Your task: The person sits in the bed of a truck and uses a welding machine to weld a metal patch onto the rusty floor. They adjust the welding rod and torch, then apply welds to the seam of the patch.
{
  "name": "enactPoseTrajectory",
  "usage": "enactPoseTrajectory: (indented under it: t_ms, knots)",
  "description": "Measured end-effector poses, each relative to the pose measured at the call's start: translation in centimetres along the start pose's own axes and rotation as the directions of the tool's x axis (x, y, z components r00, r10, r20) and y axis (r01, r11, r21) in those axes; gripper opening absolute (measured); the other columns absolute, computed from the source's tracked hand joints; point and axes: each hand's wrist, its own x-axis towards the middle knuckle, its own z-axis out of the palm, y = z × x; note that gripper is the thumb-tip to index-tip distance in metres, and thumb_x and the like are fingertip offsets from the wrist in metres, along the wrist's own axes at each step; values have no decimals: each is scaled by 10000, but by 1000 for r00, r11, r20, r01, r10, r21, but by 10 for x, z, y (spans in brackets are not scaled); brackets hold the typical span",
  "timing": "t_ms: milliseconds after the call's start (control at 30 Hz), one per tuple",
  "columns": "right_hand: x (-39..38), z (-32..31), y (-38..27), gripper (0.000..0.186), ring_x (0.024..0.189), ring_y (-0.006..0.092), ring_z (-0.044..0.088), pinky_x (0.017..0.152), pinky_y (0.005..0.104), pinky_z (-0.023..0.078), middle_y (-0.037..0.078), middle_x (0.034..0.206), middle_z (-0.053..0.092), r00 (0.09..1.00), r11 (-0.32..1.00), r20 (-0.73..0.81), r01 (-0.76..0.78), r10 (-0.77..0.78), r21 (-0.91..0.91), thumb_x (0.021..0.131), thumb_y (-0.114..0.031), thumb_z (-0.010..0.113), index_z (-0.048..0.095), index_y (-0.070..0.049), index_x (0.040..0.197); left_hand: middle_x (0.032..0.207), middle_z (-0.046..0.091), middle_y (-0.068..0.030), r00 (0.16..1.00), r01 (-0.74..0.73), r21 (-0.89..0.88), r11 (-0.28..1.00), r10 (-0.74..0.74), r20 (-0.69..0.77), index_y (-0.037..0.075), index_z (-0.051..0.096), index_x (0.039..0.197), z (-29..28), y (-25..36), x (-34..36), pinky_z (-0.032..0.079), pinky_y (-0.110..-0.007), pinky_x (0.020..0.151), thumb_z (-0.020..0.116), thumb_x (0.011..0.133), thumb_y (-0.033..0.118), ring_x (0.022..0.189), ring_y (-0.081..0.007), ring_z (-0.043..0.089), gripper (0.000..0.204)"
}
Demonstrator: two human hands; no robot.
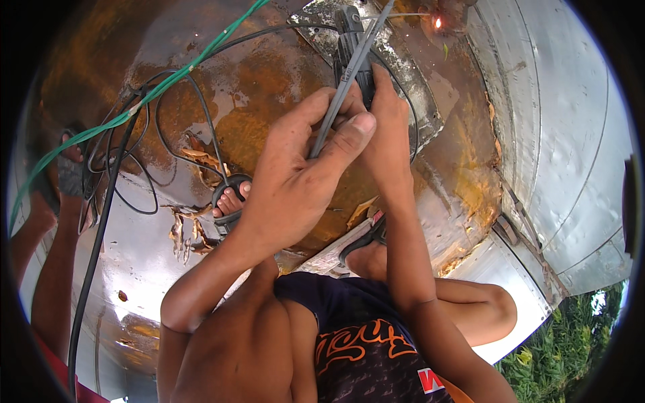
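Note:
My left hand [302, 154] pinches a few thin grey welding rods [368, 48] between thumb and fingers, and they slant up and to the right. Just behind it, my right hand [388, 121] is wrapped round the black handle of an electrode holder [349, 30], partly covered by the rods and my left fingers. From the holder's head a thin rod [396, 15] reaches right, toward a small bright orange glow [438, 23] on the brownish surface. Whether its tip touches there, I cannot tell.
Underfoot is a rusty, wet-looking metal surface [269, 74] with a speckled plate [430, 117]. Black cables [121, 154] and a green cord [161, 87] loop at left, near another person's legs [57, 269]. Dry leaves [191, 232] lie about. A curved metal wall [564, 134] rises at right.

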Motion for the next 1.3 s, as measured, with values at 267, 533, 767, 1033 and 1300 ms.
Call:
enactPoseTrajectory:
  t_ms: [267,533,767,1033,1300]
  knots:
    - [7,-8,11,300,574,409,627,526,449,459,258,678,621,998,996,-61,1,-7,-94,981,-212,600,545,70,1065,725,448,92,1000,-4,21,1000,4,0,63,609,1060,0,-1,1,217,-182,491,597,993,262,569,13,317,211]
    - [13,-11,18,317,617,420,642,560,460,474,271,691,624,999,992,-44,-5,0,-127,978,-214,602,551,84,1074,728,448,70,999,47,-20,999,-47,-7,34,591,937,1,8,0,301,-211,558,596,995,187,654,-11,371,164]
    - [16,-11,21,339,637,429,652,570,463,484,274,689,626,999,989,-47,1,-8,-145,978,-230,599,555,92,1077,732,449,67,999,52,-18,998,-52,-11,28,587,946,1,8,1,303,-213,559,601,998,206,663,-12,373,186]
    - [15,-10,19,327,653,422,664,588,457,494,267,692,634,999,988,-53,-12,4,-156,979,-236,596,560,85,1033,747,465,54,999,35,-9,999,-35,-6,23,586,940,0,7,1,325,-216,582,601,998,210,684,-21,390,196]
    - [16,-10,18,339,672,409,677,601,454,499,259,703,643,998,986,-47,-42,35,-163,979,-242,596,567,87,1053,736,463,54,1000,28,-1,1000,-28,-7,24,585,931,-1,6,2,324,-220,578,603,997,223,676,-23,390,210]
